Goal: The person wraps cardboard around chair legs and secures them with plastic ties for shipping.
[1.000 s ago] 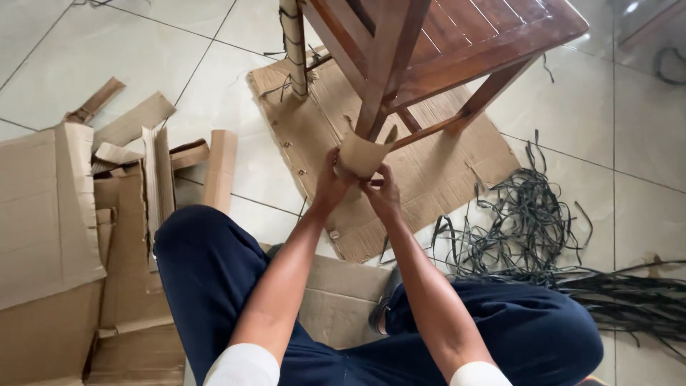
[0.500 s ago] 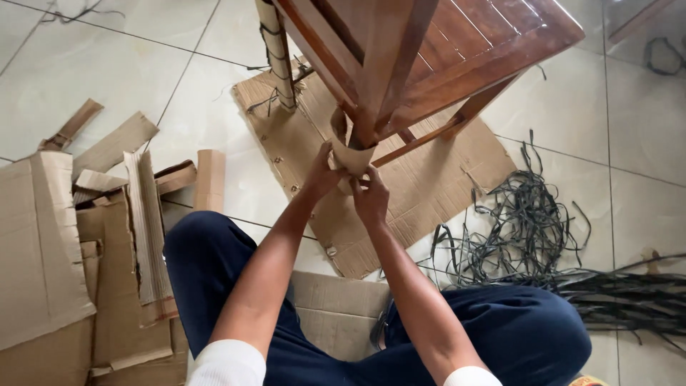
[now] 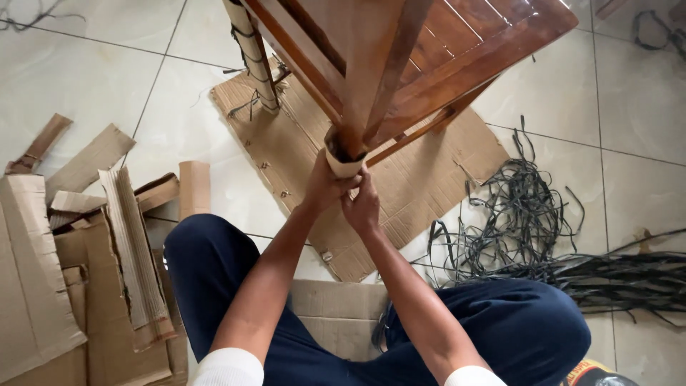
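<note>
Here, tiled floor (image 3: 93,78), person sitting on it in dark trousers, legs spread so the work sits between the knees. One wooden chair (image 3: 443,50) stands on a flat cardboard sheet (image 3: 436,179), probably to keep the legs off the tile. Left of the person, a pile of cardboard scraps (image 3: 86,250), several strips and torn panels, too overlapped to count. Another cardboard piece (image 3: 336,311) lies under the legs. To the right, one tangle of dark strapping (image 3: 529,221) trails off along the floor.

Two chair legs matter: the far leg (image 3: 251,53) is already wrapped in cardboard and tied with strapping; the near leg (image 3: 350,146) has a cardboard sleeve (image 3: 341,166) around its lower end. Both hands meet there. Left hand (image 3: 325,187) grips the sleeve from the left, right hand (image 3: 363,207) from below-right, fingers of both closed tight on the cardboard, apparently holding the wrap shut against the wood.
</note>
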